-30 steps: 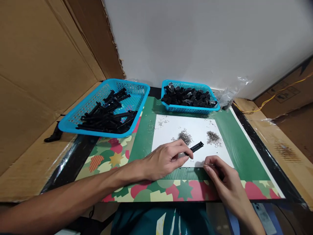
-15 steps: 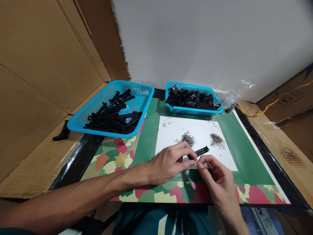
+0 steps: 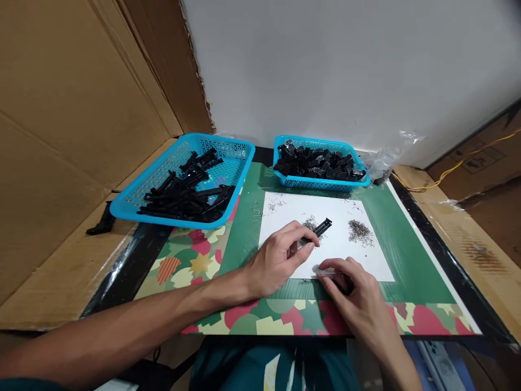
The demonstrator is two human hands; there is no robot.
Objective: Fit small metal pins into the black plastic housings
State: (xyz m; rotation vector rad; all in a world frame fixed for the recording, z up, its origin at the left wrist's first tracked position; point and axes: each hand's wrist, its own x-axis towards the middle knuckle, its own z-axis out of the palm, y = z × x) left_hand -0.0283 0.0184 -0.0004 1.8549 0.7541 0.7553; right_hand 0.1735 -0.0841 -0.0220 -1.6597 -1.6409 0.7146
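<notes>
My left hand (image 3: 280, 258) holds a slim black plastic part (image 3: 323, 227), which points up and to the right over a pile of tiny metal pieces (image 3: 310, 224). Lower right, my right hand (image 3: 358, 288) is closed, thumb and index finger pinching a thin, light, pin-like item (image 3: 325, 272) too small to identify. The two hands are apart. Both are over the white sheet (image 3: 280, 233) or its near edge. A second pile of small metal pieces (image 3: 360, 232) lies on the sheet's right side.
A blue basket (image 3: 122, 209) of long black parts stands at the left. Another blue basket (image 3: 317, 183) with small black pieces is behind the sheet, beside a clear plastic bag (image 3: 391, 160). One black part (image 3: 101, 220) lies by the left basket.
My hands have separated from their fingertip contact. The black part in my left hand has moved left and up and tilts more steeply. My right hand has shifted slightly left.
</notes>
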